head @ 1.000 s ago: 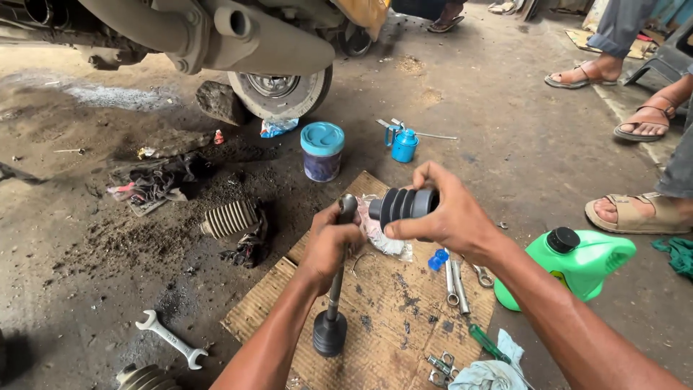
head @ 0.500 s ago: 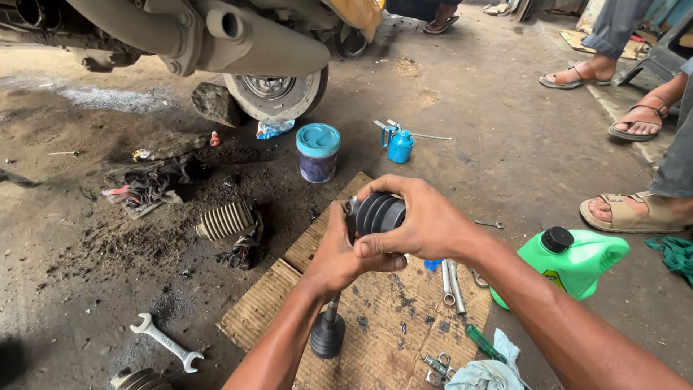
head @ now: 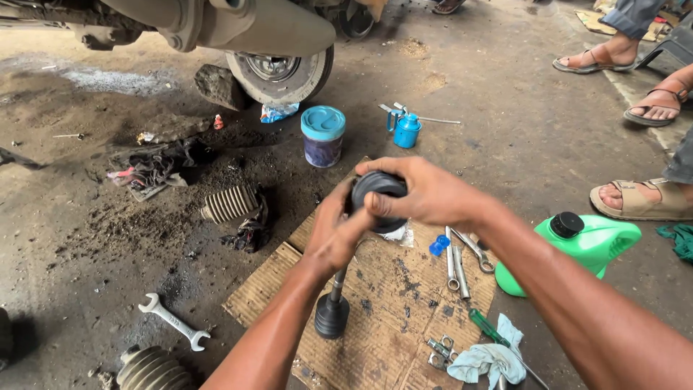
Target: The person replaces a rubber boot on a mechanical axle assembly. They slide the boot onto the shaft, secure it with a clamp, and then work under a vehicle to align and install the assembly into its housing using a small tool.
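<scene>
Both forearms are bare to the frame edge; no sleeves, gloves, rings or wristwear visible. Left hand (head: 336,235) and right hand (head: 422,193): ungloved, with dark grease smudges on fingers and knuckles.

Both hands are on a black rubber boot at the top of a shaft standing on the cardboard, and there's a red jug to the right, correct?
Not quite: in the head view the jug is green with a black cap, not red. Both the left hand and right hand do hold the black rubber boot above the cardboard.
</scene>
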